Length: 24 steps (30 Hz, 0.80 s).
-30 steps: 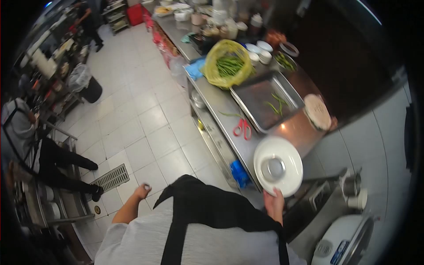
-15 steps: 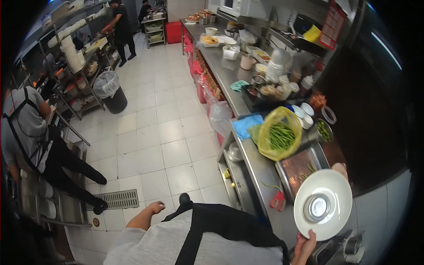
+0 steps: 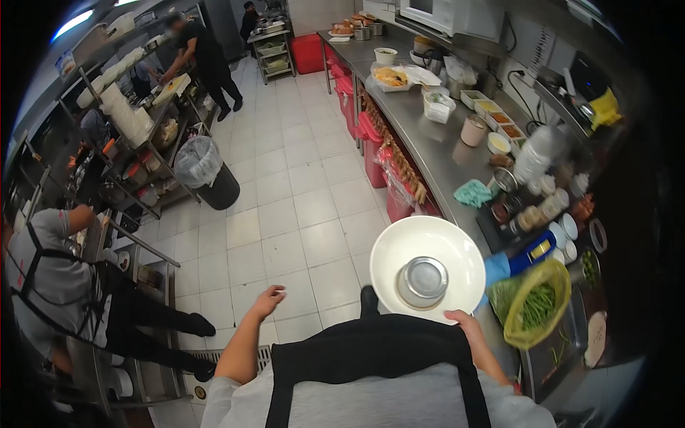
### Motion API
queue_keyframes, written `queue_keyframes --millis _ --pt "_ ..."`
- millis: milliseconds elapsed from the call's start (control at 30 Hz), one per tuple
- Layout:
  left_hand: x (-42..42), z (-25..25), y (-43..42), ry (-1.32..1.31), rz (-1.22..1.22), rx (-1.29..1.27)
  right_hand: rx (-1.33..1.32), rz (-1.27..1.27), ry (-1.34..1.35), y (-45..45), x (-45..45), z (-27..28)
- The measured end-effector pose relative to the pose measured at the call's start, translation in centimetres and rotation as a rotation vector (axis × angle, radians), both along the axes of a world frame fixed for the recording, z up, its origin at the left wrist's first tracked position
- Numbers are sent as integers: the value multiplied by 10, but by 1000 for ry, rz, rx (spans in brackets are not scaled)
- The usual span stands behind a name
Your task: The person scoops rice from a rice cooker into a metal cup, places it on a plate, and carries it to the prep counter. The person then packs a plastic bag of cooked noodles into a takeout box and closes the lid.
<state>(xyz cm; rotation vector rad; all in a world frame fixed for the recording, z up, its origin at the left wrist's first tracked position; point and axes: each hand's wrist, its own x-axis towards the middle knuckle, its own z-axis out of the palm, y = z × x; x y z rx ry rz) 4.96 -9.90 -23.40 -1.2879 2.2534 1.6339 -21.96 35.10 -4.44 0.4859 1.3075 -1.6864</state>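
The right hand [image 3: 465, 322] grips only the near-right rim of the wide white bowl [image 3: 391, 246] near the steel table's [image 3: 435, 153] left edge, so a wrist tilt could slide out the metal cup [image 3: 422, 280], the left hand [image 3: 268, 301] being half-curled and empty.

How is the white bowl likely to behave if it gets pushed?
The white bowl is probably stiff, given its smooth round rim. Its glossy surface may let the metal tin slide. Gripped at one edge by the right hand, it could tip.
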Motion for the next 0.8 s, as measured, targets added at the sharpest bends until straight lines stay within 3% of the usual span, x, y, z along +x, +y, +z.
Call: queue_keyframes --millis 100,133,167,233,300,333,367,433,533,667,800 --pt "4 -1 -70 19 305 27 -1 121 108 -76 -69 -37" --pt "9 -2 -86 -13 399 24 155 252 182 -98 -101 -49" --pt "24 -22 -105 -16 472 -20 113 333 348 -116 -130 -80" --pt "46 -47 -113 -88 587 -113 79 740 1440 -160 -193 -127" --pt "64 -71 -116 -213 630 -153 34 401 433 -249 -236 -101" --pt "81 -109 -115 -282 566 -94 -208 299 65 -292 -246 -60" --pt "90 -135 -110 -337 474 -18 -263 355 66 -327 -266 -44" --pt "68 -132 -96 -442 421 95 -368 468 64 -389 -303 -23" --pt "20 -141 -114 -540 526 160 -309 413 109 -487 -347 2" --pt "-56 -159 -204 -496 534 113 -402 403 66 -608 -423 -6" --pt "-107 -169 -340 -350 498 -103 -507 376 130 -737 -521 -22"
